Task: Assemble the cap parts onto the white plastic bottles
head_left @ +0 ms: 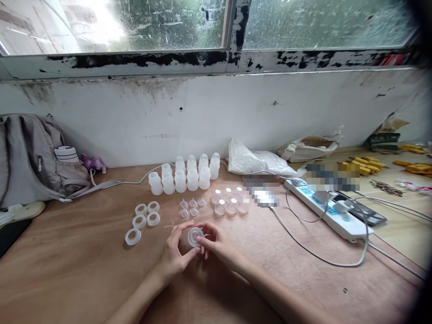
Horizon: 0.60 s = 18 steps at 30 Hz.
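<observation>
Nearby, bottles (181, 181) beyond both hands (197, 245)

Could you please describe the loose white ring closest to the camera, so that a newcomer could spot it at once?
On the brown tabletop, find the rows of whitish bottles near the wall. In front and to their left lie five loose rings. Four form two pairs; the target ring lies alone, nearest the camera.

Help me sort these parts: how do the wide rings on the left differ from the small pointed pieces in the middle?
The rings are wider; the pointed pieces are smaller. The rings have open centres, while the pointed pieces rise to thin tips. Both groups hold five translucent pieces.
</observation>
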Available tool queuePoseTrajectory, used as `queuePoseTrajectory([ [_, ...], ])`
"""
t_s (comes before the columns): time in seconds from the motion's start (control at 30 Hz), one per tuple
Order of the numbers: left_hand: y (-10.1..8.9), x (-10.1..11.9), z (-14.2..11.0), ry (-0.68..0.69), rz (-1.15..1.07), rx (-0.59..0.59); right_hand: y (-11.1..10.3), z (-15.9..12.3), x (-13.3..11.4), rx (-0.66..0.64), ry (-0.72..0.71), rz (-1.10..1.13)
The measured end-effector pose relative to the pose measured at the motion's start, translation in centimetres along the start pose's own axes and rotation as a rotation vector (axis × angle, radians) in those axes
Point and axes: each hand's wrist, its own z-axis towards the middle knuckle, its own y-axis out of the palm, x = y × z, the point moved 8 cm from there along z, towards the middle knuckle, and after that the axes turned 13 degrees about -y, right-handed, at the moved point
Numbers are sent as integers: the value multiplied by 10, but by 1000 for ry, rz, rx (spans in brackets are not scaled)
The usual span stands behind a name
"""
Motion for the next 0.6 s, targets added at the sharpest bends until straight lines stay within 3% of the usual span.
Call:
queuePoseTrajectory([
  [0.37, -1, -18, 6, -182, -46, 42, -3, -1, -2, 42, -46, -67],
  [0.6, 4, -14, 6, -181, -55, -60, -5, 0, -7, 55, -46, -130],
])
